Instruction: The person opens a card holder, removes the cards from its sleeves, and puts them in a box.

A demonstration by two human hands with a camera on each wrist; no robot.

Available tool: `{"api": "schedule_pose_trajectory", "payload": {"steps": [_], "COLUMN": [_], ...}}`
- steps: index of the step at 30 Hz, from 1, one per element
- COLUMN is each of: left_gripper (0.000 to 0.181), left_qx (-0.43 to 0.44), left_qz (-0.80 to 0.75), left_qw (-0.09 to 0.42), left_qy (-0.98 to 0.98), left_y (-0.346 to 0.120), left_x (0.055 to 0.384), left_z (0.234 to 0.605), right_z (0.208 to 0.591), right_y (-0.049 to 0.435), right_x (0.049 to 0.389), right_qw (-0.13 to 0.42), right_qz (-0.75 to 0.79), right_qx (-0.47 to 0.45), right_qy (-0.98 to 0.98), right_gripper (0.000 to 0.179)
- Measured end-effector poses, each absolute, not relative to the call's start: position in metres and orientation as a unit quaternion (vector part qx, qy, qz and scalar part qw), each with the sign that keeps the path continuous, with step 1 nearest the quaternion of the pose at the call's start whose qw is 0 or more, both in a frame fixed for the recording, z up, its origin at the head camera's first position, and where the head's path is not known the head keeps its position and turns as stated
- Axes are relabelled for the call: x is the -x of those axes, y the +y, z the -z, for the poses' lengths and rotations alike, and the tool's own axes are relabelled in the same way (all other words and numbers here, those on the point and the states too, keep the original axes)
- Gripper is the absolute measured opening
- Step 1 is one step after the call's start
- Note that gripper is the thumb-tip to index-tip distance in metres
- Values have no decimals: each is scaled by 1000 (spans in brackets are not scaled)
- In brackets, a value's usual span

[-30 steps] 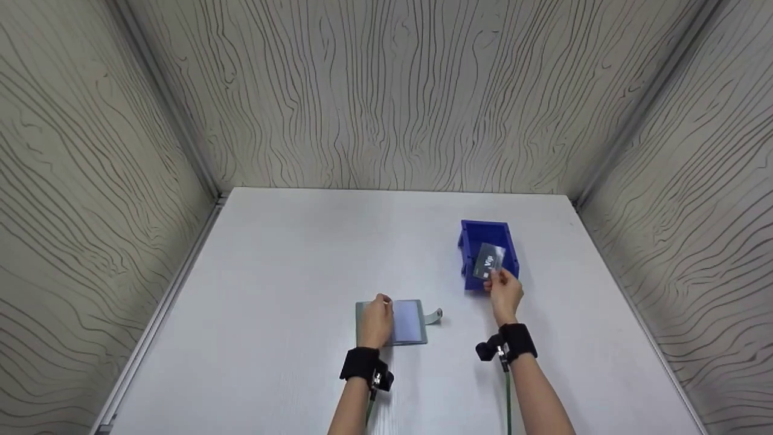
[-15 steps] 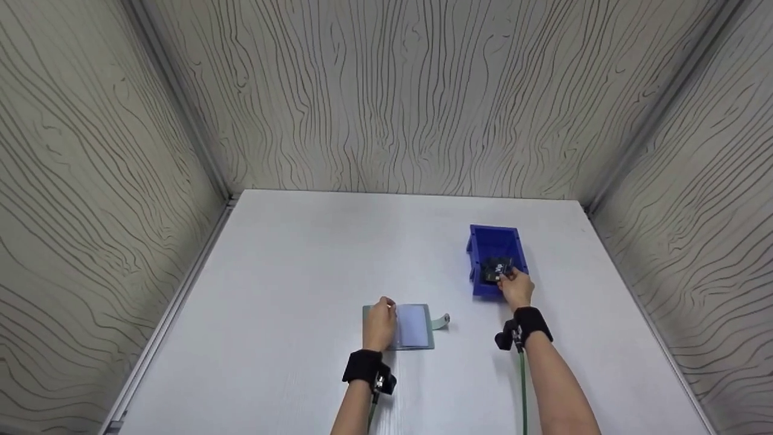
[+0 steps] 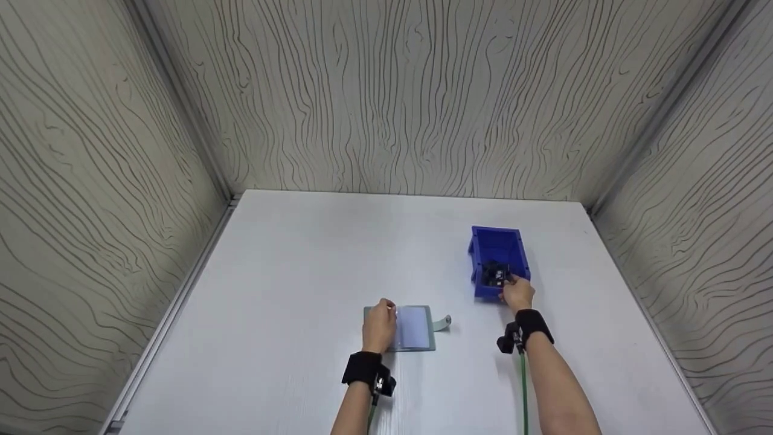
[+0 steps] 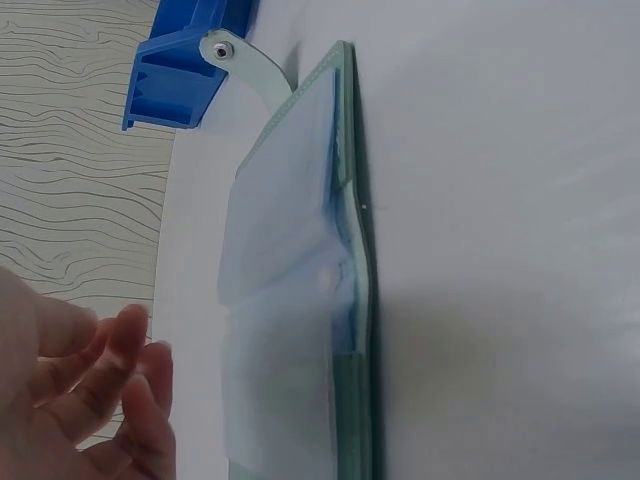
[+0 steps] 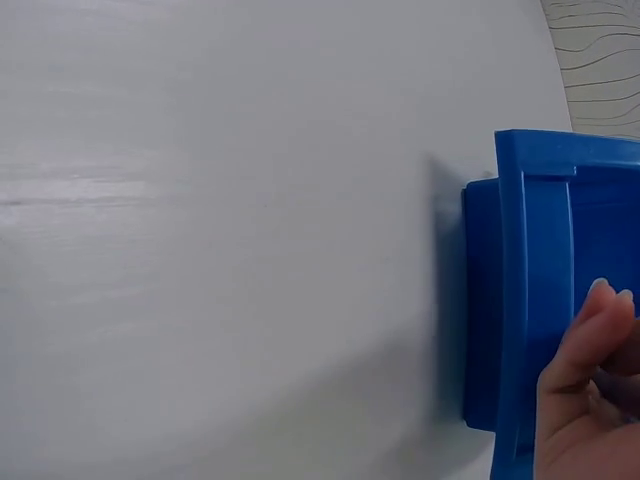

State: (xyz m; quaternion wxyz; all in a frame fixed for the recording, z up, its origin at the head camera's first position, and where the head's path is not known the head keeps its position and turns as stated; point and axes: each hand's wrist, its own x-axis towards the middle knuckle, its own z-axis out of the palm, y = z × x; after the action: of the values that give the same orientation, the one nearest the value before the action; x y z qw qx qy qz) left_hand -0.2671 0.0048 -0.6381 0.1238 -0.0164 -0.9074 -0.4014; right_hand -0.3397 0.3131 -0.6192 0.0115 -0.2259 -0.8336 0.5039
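Note:
A pale green card holder (image 3: 431,329) lies opened out on the white table, its clear bluish sleeves (image 4: 285,200) showing and its snap strap (image 3: 443,324) sticking out to the right. My left hand (image 3: 379,326) hovers over its left half; in the left wrist view the fingers (image 4: 125,345) are loosely curled, with nothing seen between them. My right hand (image 3: 517,294) reaches over the near wall of a blue bin (image 3: 496,238), thumb and index tips close together. Just beyond them, inside the bin, is a dark card (image 3: 497,276) with white print. The right wrist view hides whether the fingertips still pinch it.
The bin's near wall (image 5: 515,300) rises under my right hand. White table surface (image 3: 302,260) surrounds both objects. Wood-patterned panels (image 3: 386,103) enclose the back and sides. A green cable (image 3: 524,393) trails from the right wrist camera.
My right hand has lowered the dark VIP card from above the bin's near end down into it. The left hand stays over the card holder. The head view has shifted slightly.

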Motion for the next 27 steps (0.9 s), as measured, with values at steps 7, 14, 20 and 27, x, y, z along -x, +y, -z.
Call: {"api": "schedule_pose_trajectory", "payload": {"steps": [7,14,20,27], "left_gripper": [5,5,6,5], "left_qx": [13,8,11,19], "left_qz": [402,400,378,310], "left_qw": [116,106,134,192], "left_qy": [-908,-910,-916,-931], "left_y": [5,5,1,-7], "left_x": [266,266,265,268], "left_z": [635,635,634,629], "right_z": [617,610,601,592], "right_y": [312,308,294,259], "right_x": [340,338,332,319], "right_qw": [-4,13,80,139], "right_qz": [-509,-486,-412,-385], "right_qx": [243,234,173,78], "right_qy": [-826,-842,-891,-909], "right_gripper": [45,46,39,33]}}
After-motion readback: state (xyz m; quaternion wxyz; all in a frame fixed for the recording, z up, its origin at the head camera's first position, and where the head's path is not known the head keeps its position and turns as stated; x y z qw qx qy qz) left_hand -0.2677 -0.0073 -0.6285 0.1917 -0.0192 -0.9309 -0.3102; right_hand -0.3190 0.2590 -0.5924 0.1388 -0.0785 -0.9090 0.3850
